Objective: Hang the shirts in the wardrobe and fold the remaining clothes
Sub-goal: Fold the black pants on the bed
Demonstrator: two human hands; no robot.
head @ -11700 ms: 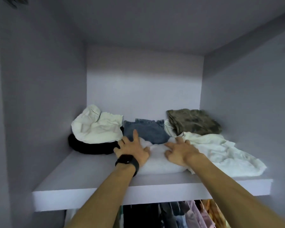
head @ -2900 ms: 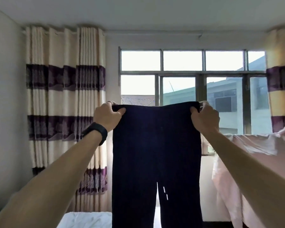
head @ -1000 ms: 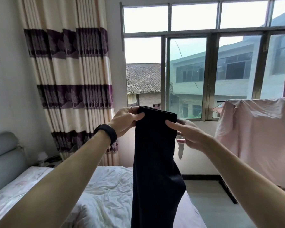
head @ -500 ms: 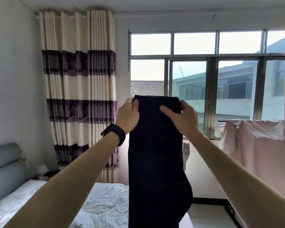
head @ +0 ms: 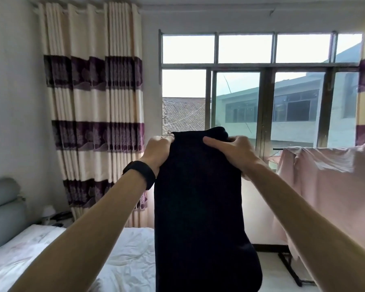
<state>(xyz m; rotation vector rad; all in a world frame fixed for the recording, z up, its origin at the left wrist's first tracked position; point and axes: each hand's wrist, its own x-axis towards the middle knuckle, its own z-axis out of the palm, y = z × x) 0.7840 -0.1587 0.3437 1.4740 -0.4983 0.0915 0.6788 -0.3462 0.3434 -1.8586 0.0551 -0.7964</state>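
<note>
Window (head: 236, 98) stood beyond the fingers, bed (head: 131, 260) lay below them. Dark trousers (head: 198, 207), doubled lengthwise, hung down from the fingers. Left hand (head: 157, 151) grasped the top left corner; right hand (head: 232, 152) pinched the top right, thumb across the front.

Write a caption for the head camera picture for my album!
Left hand and right hand grip dark trousers, folded lengthwise, held up before the window and bed.
</note>
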